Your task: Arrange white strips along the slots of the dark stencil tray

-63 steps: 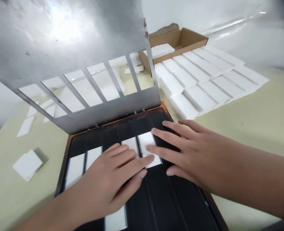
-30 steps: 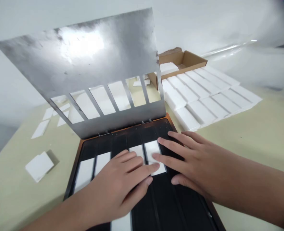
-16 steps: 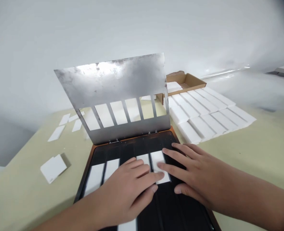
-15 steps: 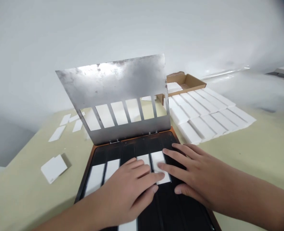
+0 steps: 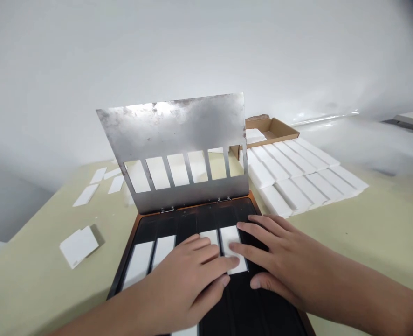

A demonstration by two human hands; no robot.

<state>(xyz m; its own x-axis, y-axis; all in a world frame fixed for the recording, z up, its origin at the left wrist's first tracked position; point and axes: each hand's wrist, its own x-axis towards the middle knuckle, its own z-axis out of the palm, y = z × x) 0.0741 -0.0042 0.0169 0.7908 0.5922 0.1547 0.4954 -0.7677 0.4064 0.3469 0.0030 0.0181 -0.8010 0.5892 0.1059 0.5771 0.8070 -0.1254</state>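
A black tray [image 5: 239, 298] with slots lies in front of me, its hinged metal plate [image 5: 192, 123] standing raised at the far edge. Several white cards sit in the slots. The index fingertip of my left hand [image 5: 189, 270] rests on the lower part of the rightmost white card [image 5: 229, 233]; its other fingers are bent, and the hand grips nothing. My right hand [image 5: 285, 252] is spread palm down, one fingertip on that same card and others at its right edge. Two more cards, one white card [image 5: 138, 261] among them, lie left of my left hand. My left hand partly hides the middle slots.
Rows of white card stacks [image 5: 307, 175] lie at the right behind the tray. Beyond them stands an open cardboard box [image 5: 283, 130] with white cards inside. On the table's left are a small white stack [image 5: 79, 246] and several loose cards [image 5: 86, 194].
The view has shifted slightly, so the metal plate appears lower and a little to the right. Both hands stay at the same card, with only slight finger movement.
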